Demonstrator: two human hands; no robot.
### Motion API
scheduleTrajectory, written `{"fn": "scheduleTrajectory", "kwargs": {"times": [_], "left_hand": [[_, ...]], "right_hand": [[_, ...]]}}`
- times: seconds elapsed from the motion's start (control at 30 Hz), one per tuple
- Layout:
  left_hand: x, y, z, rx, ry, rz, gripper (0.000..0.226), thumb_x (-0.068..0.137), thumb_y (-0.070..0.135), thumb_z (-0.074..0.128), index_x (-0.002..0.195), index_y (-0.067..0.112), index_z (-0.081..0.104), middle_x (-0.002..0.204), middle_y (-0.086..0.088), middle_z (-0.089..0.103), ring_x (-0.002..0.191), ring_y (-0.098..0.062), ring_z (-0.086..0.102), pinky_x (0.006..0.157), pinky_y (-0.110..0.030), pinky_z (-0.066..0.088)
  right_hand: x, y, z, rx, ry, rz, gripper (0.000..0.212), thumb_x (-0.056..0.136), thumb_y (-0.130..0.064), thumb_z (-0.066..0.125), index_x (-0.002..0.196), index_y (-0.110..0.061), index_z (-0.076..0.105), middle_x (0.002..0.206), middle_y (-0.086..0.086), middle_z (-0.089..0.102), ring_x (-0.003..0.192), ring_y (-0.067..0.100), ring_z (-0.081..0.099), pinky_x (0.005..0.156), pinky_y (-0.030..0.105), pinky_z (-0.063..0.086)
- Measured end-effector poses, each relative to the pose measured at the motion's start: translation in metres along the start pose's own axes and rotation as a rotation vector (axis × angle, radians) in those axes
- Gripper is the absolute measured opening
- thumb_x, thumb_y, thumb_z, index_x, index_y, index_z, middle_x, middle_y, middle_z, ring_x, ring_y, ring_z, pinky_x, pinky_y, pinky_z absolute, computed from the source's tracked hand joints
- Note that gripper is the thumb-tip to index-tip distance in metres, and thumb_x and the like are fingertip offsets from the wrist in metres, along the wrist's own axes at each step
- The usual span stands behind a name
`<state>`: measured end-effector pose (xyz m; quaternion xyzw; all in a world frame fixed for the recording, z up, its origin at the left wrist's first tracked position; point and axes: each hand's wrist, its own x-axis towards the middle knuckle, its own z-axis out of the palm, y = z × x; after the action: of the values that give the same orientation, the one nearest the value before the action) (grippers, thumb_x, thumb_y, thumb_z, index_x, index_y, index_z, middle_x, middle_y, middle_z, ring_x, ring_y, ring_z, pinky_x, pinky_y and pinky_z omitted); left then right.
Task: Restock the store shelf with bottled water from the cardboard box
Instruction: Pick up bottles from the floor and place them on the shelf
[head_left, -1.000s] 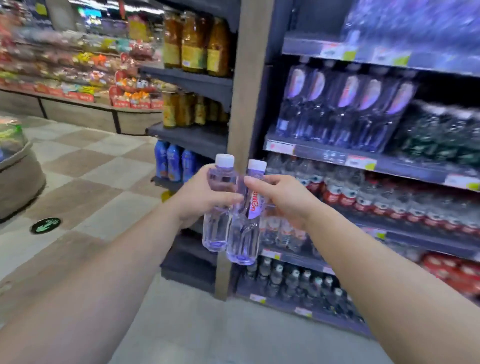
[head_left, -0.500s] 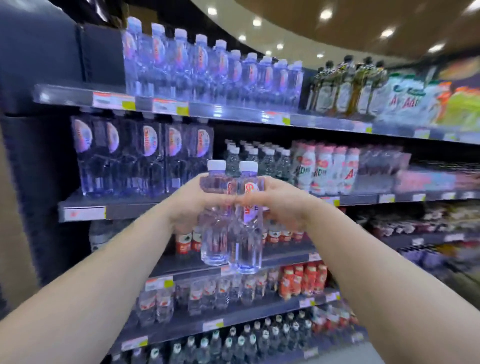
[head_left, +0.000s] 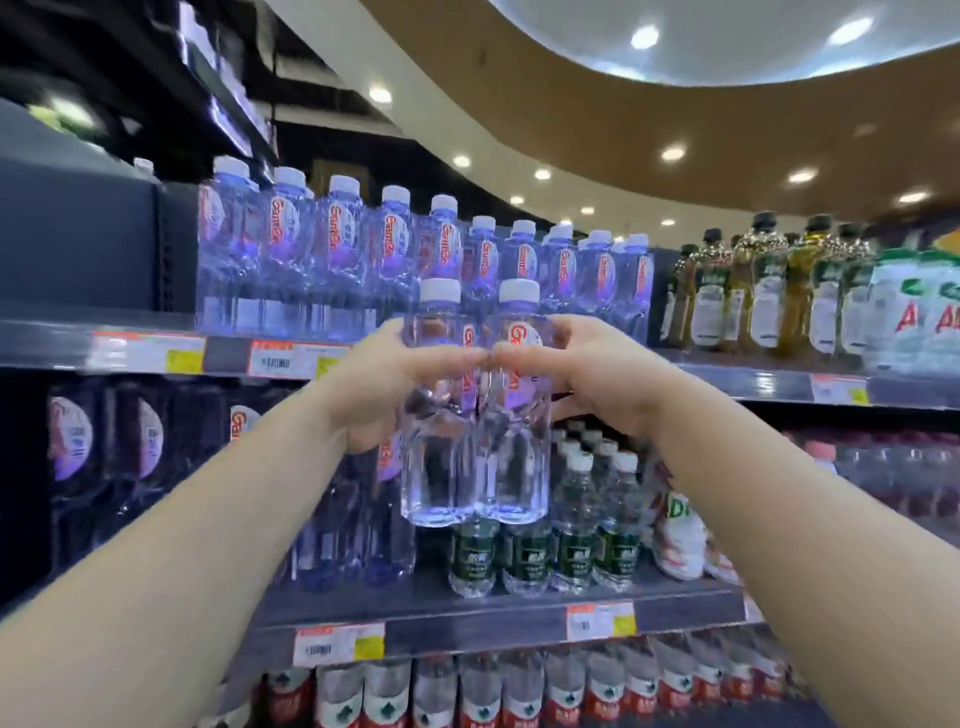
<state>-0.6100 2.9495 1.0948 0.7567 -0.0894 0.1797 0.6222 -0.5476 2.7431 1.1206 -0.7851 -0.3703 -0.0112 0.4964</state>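
Observation:
Two clear water bottles with white caps and red lettering are pressed side by side in front of me, upright. My left hand (head_left: 384, 384) grips the left bottle (head_left: 439, 467). My right hand (head_left: 587, 379) grips the right bottle (head_left: 519, 467). My fingertips nearly meet across their fronts. Right behind them runs the upper shelf (head_left: 228, 353), which carries a row of the same water bottles (head_left: 337, 260). The cardboard box is out of view.
Larger water bottles (head_left: 358, 519) and small green-label bottles (head_left: 576, 540) stand on the shelf below (head_left: 467, 618). Amber drink bottles (head_left: 769, 291) fill the upper shelf to the right. Red-label bottles (head_left: 467, 691) line the lowest shelf. A dark panel (head_left: 78, 234) closes the upper left.
I have lifted both bottles from the level of the lower shelves up to the upper shelf's front edge. My view has swung from the aisle end to face the water shelves and tilted upward.

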Motion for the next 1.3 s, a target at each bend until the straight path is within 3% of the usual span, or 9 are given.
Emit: {"fn": "scheduleTrajectory", "kwargs": {"times": [0.17, 0.3, 0.43, 0.57, 0.7, 0.9, 1.03, 1.13, 1.3], "left_hand": [[0.031, 0.033, 0.006, -0.128, 0.107, 0.089, 0.077, 0.055, 0.023, 0.091, 0.117, 0.004, 0.052, 0.095, -0.009, 0.07, 0.062, -0.011, 0.071, 0.043, -0.032, 0.053], [0.046, 0.05, 0.013, -0.095, 0.247, 0.106, 0.095, 0.056, 0.025, 0.09, 0.133, -0.005, 0.043, 0.115, -0.026, 0.063, 0.116, -0.037, 0.059, 0.045, -0.03, 0.047], [0.056, 0.053, 0.021, -0.077, 0.298, 0.121, 0.032, 0.061, 0.028, 0.083, 0.085, 0.018, 0.065, 0.066, 0.01, 0.066, 0.054, -0.005, 0.059, 0.059, -0.033, 0.049], [0.057, 0.05, 0.024, -0.139, 0.373, 0.111, 0.08, 0.053, 0.019, 0.092, 0.125, 0.009, 0.057, 0.087, 0.0, 0.065, 0.072, -0.015, 0.056, 0.043, -0.028, 0.05], [0.057, 0.042, 0.02, -0.17, 0.361, 0.13, 0.052, 0.049, 0.025, 0.086, 0.094, 0.013, 0.062, 0.059, 0.005, 0.067, 0.051, -0.012, 0.058, 0.042, -0.029, 0.051], [0.057, 0.03, 0.002, -0.161, 0.307, 0.133, 0.047, 0.051, 0.024, 0.086, 0.091, 0.013, 0.064, 0.064, 0.004, 0.068, 0.05, -0.006, 0.061, 0.053, -0.032, 0.057], [0.057, 0.026, -0.012, -0.169, 0.319, 0.136, 0.054, 0.051, 0.024, 0.086, 0.099, 0.011, 0.064, 0.072, 0.002, 0.07, 0.058, -0.009, 0.065, 0.053, -0.033, 0.057], [0.058, 0.024, -0.016, -0.16, 0.317, 0.127, 0.06, 0.056, 0.022, 0.085, 0.109, 0.007, 0.061, 0.073, 0.001, 0.07, 0.058, -0.009, 0.065, 0.054, -0.033, 0.057], [0.062, 0.022, -0.018, -0.169, 0.273, 0.144, 0.025, 0.064, 0.019, 0.081, 0.083, 0.013, 0.067, 0.058, 0.006, 0.065, 0.046, -0.004, 0.059, 0.052, -0.032, 0.058]], "right_hand": [[0.06, -0.016, -0.047, 0.129, -0.006, -0.11, 0.039, 0.075, -0.042, 0.079, 0.097, -0.014, 0.065, 0.084, -0.004, 0.076, 0.061, 0.013, 0.068, 0.05, 0.024, 0.053], [0.105, -0.023, -0.081, 0.168, 0.01, -0.15, 0.036, 0.071, -0.043, 0.082, 0.094, -0.016, 0.07, 0.09, 0.001, 0.075, 0.068, 0.016, 0.067, 0.054, 0.028, 0.055], [0.145, -0.022, -0.094, 0.191, 0.08, -0.187, 0.04, 0.069, -0.042, 0.084, 0.094, -0.014, 0.071, 0.094, 0.005, 0.072, 0.075, 0.021, 0.063, 0.061, 0.035, 0.06], [0.181, -0.017, -0.08, 0.157, 0.156, -0.165, 0.062, 0.067, -0.047, 0.084, 0.11, -0.007, 0.066, 0.102, 0.008, 0.069, 0.078, 0.019, 0.06, 0.062, 0.035, 0.058], [0.202, 0.001, -0.051, 0.025, 0.173, -0.11, 0.066, 0.068, -0.055, 0.08, 0.11, -0.008, 0.061, 0.105, 0.014, 0.071, 0.09, 0.025, 0.068, 0.076, 0.041, 0.059], [0.197, 0.01, -0.042, -0.053, 0.18, -0.093, 0.088, 0.07, -0.055, 0.079, 0.138, -0.015, 0.04, 0.105, 0.003, 0.058, 0.088, 0.022, 0.061, 0.068, 0.039, 0.06], [0.183, 0.018, -0.041, -0.187, 0.065, -0.029, 0.081, 0.066, -0.043, 0.086, 0.124, -0.018, 0.037, 0.098, 0.003, 0.053, 0.081, 0.023, 0.064, 0.047, 0.032, 0.057], [0.184, 0.025, -0.037, -0.155, 0.062, -0.016, 0.084, 0.068, -0.036, 0.086, 0.134, -0.013, 0.038, 0.103, 0.006, 0.054, 0.081, 0.024, 0.066, 0.048, 0.03, 0.059], [0.186, 0.028, -0.034, -0.11, 0.074, -0.018, 0.089, 0.069, -0.036, 0.085, 0.139, -0.012, 0.036, 0.112, 0.009, 0.054, 0.08, 0.023, 0.066, 0.05, 0.03, 0.059]]}}
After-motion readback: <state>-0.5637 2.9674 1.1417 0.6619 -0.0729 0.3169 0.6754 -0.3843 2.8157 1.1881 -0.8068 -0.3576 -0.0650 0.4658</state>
